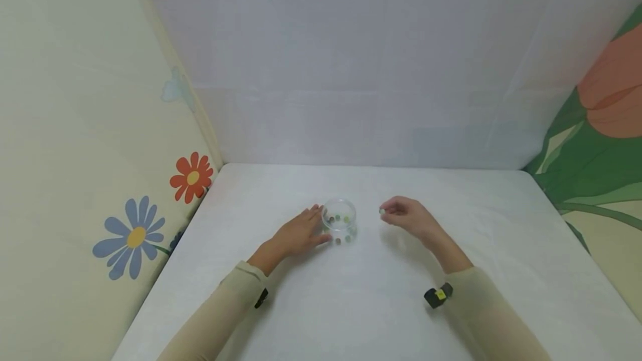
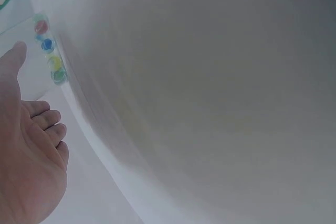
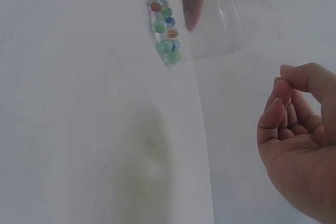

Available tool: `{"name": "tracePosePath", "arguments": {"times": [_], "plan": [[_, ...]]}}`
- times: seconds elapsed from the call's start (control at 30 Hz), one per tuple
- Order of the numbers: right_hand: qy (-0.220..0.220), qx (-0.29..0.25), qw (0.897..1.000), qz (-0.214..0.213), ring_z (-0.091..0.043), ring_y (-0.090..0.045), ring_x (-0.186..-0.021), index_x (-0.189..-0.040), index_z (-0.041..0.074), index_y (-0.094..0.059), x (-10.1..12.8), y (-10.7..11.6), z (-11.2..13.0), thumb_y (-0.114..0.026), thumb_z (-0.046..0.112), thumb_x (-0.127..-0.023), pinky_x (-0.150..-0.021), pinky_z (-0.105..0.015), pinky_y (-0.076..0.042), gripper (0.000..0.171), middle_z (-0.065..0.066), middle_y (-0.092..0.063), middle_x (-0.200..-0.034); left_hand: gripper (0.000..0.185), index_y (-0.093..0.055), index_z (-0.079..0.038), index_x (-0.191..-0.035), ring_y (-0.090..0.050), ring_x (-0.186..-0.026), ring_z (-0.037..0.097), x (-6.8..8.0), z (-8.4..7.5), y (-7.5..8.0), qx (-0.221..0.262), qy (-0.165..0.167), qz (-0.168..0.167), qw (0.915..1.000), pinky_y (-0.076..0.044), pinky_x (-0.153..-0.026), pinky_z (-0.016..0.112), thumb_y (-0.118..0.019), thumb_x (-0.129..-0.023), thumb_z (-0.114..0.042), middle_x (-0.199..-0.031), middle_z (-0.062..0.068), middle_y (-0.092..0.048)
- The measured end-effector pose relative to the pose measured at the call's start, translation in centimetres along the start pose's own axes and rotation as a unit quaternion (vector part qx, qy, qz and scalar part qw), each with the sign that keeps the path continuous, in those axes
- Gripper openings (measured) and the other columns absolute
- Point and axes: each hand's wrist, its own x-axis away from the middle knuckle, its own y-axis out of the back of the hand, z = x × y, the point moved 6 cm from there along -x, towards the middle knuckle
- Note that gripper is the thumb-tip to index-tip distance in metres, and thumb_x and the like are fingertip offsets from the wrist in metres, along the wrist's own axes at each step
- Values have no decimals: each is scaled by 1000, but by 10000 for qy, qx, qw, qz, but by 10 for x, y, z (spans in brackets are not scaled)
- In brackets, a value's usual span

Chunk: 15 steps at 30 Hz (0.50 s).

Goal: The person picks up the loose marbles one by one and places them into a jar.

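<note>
So there's a small clear jar (image 1: 339,217) sitting mid-table (image 1: 361,305) with a handful of marbles (image 3: 164,24) already in the bottom. Left hand (image 1: 297,234) lies flat with straight fingers resting against the jar's side, basically steadying it, not gripping. Right hand (image 1: 408,215) hovers just to the jar's right, fingers curled, pinching what looks like one pale marble (image 1: 382,211) at the fingertips; it's tiny, so hard to be sure. My guess at the risk: the opening is narrow, so a slightly off release could bounce the marble off the rim and send it rolling away. Also a loose flat hand won't stop the light jar tipping if bumped.
</note>
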Motion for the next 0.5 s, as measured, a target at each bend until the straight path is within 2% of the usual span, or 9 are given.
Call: {"name": "tracePosePath", "arguments": {"times": [0.23, 0.5], "plan": [[25, 10, 9999, 104, -22, -67, -100, -117, 4, -68, -8, -12, 7, -73, 16, -94, -92, -39, -57, 27, -10, -69, -106, 86, -24, 0, -159, -22, -154, 31, 1, -1, 1, 34, 49, 11, 10000, -18, -127, 40, -48, -102, -59, -165, 18, -24], [-103, 115, 9996, 238, -23, -66, -102, -118, 7, -67, -14, -25, 14, -71, 18, -95, -94, -42, -56, 26, -8, -69, -107, 87, -25, 2, -158, -24, -153, 32, 1, -1, 1, -51, -63, -90, 9999, -19, -127, 41, -48, -101, -60, -164, 20, -26]]}}
